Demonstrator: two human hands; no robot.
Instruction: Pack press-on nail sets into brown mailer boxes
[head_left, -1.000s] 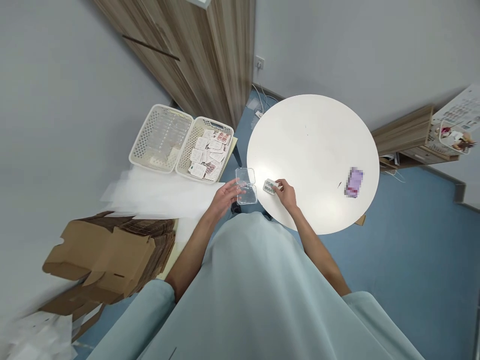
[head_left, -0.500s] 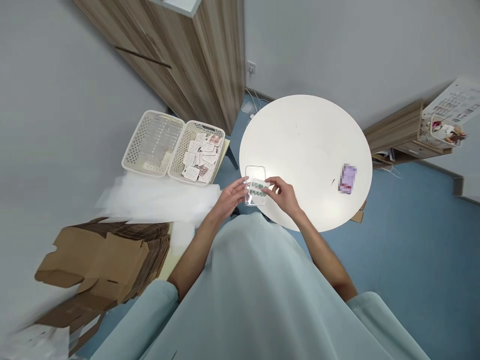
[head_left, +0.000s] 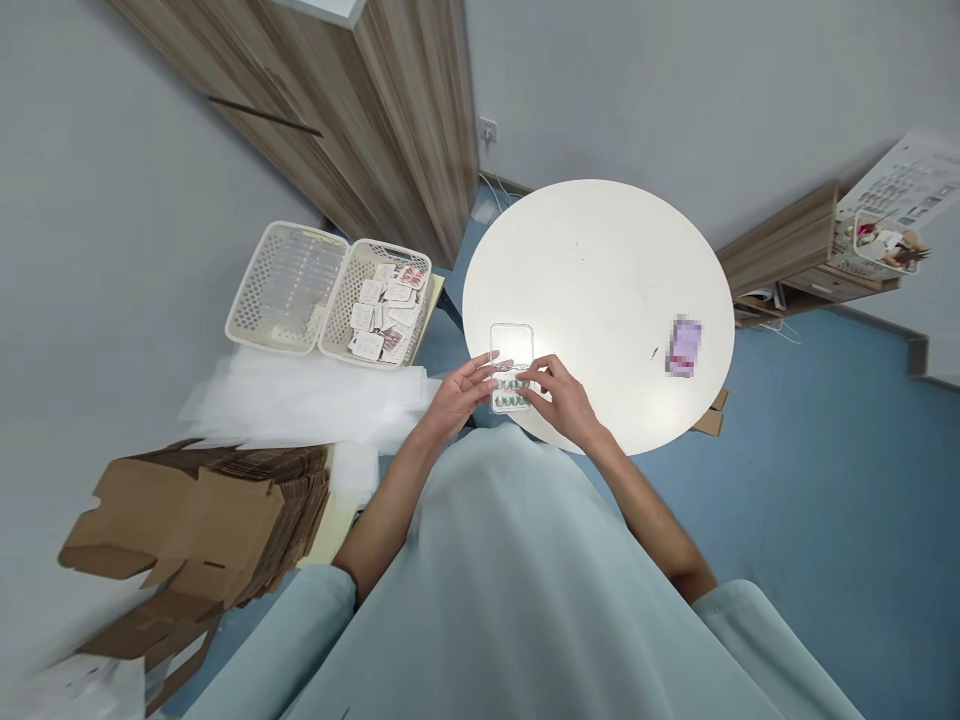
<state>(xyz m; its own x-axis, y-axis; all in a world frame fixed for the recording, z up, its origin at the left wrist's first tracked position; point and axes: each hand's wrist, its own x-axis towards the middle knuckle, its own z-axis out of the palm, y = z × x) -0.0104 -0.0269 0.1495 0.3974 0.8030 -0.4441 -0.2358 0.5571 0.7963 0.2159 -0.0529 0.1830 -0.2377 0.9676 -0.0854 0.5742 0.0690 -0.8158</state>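
A clear hinged plastic box (head_left: 512,334) stands open at the near left edge of the round table, its lid raised on the far side. My left hand (head_left: 459,395) grips the box by its left side. In the lower half lies a white card (head_left: 504,393) with two rows of green, shiny pieces that look like press-on nails. My right hand (head_left: 564,400) pinches the card's right side with thumb and fingers. Those fingers hide part of the card and the box's right edge.
The white round table (head_left: 600,270) bears a blurred purple object (head_left: 683,347). To the left, one basket (head_left: 247,300) holds clear boxes and another basket (head_left: 420,345) holds several cards. Nearby are white foam sheets (head_left: 300,400) and flattened cardboard boxes (head_left: 172,510).
The card has gone from a tilt above the box down into its lower half, with my right hand still on it. My left hand keeps its hold. The view has shifted slightly.
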